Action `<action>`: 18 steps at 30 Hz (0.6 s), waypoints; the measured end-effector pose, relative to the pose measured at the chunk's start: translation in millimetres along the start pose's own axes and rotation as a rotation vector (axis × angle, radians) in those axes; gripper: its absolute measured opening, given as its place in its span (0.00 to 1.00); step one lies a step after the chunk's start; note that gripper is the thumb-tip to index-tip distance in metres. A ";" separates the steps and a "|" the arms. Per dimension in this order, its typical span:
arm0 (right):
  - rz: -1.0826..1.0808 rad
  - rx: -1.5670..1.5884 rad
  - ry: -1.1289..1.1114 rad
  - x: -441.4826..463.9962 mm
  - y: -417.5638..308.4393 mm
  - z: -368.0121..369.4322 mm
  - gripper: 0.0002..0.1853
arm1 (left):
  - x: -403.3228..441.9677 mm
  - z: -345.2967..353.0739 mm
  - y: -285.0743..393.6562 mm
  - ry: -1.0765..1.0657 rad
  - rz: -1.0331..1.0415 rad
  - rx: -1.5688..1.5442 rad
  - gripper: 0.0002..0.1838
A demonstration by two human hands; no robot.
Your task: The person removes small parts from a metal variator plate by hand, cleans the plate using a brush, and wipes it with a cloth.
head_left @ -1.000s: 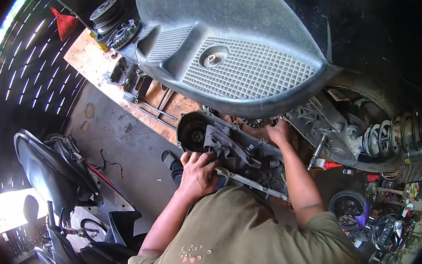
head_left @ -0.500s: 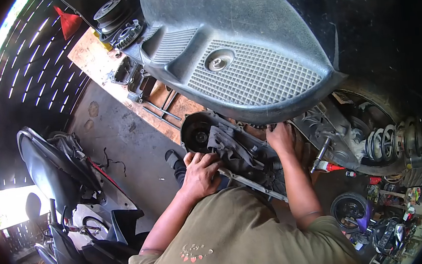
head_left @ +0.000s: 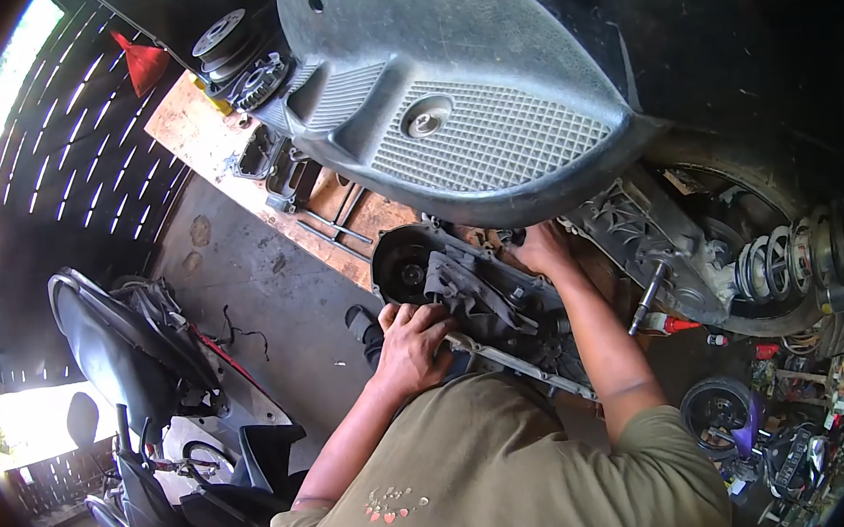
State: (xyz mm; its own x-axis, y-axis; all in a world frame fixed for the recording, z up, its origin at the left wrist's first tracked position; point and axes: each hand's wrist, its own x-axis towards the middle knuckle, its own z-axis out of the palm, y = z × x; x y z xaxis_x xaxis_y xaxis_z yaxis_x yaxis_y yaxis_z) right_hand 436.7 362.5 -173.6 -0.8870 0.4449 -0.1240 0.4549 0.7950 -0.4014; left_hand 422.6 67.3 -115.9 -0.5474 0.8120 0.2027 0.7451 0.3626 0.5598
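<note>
A metal engine casing (head_left: 404, 235) lies in front of my body, with a round opening at its left end. A grey rag (head_left: 461, 285) is draped inside it. My left hand (head_left: 415, 346) is closed over the casing's near left rim, knuckles up. My right hand (head_left: 541, 247) reaches past the far side of the casing, its fingers closed around a small dark thing (head_left: 511, 238) that I cannot make out. The ends of those fingers are partly hidden. Above both hands hangs a grey plastic scooter footboard (head_left: 492, 142) with a checkered tread.
A wooden board (head_left: 223, 170) at the upper left bears metal parts and a T-handle wrench (head_left: 337, 229). On the right are a shock absorber spring (head_left: 768, 263) and a red-tipped tube (head_left: 670, 324). Scooter body panels (head_left: 113, 341) stand at left; assorted parts crowd the lower right.
My right hand has moved up and left along the far side of the casing, and a small dark thing now shows at its fingers. My left hand stays on the rim. The view has shifted slightly.
</note>
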 end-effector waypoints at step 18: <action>0.211 0.137 0.024 -7.3 8.8 -6.8 0.19 | 3.0 -6.5 3.7 -0.019 0.010 -0.057 0.22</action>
State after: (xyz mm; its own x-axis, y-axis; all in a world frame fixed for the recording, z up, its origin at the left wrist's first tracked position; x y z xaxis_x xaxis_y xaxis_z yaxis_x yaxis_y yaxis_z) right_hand 447.7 369.0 -170.1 -0.7709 0.6056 -0.1973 0.6129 0.6210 -0.4886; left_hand 421.3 68.1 -108.0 -0.5320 0.8244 0.1935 0.7273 0.3278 0.6030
